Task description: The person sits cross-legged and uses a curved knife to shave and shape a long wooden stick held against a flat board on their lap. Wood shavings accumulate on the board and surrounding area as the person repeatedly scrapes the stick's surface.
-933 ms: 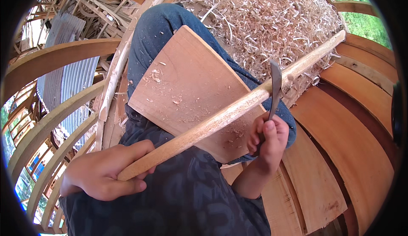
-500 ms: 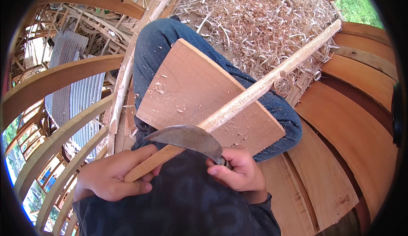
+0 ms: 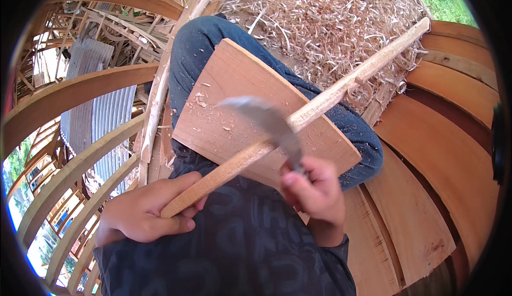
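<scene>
The left grip (image 3: 152, 208) is wrapped round the near end of the stick (image 3: 322, 104); the right grip (image 3: 317, 186) clasps the knife (image 3: 277, 127), its blurred blade across the stick, which slants over the board (image 3: 226, 77). The near end looks smooth; farther up, an attached curl (image 3: 362, 91) suggests unfinished wood.

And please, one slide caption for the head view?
Left hand grips a wooden stick; right hand holds a curved blade across it.
</scene>
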Tool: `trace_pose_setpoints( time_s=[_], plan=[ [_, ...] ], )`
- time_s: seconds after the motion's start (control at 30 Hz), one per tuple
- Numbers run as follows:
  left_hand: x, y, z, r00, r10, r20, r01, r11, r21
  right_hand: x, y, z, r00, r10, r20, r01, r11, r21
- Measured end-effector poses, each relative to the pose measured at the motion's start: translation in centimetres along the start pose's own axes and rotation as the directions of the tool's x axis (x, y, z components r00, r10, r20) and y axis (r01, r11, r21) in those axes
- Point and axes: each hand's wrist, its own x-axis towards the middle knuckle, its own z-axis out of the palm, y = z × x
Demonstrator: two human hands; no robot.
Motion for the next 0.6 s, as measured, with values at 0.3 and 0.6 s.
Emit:
trace_pose_setpoints(
  time_s=[0.3, 0.6],
  plan=[
    [0.1, 0.0, 0.4, 1.000, 0.014, 0.001, -0.014, 1.000, 0.013, -0.9, 0.4, 1.2, 0.985, -0.067, 0.160, 0.073, 0.997, -0.035],
    [0.2, 0.0, 0.9, 1.000, -0.012, 0.004, 0.012, 1.000, -0.005, -0.4, 0.6, -0.8, 0.952, -0.306, -0.006, 0.259, 0.815, -0.518]
  ],
)
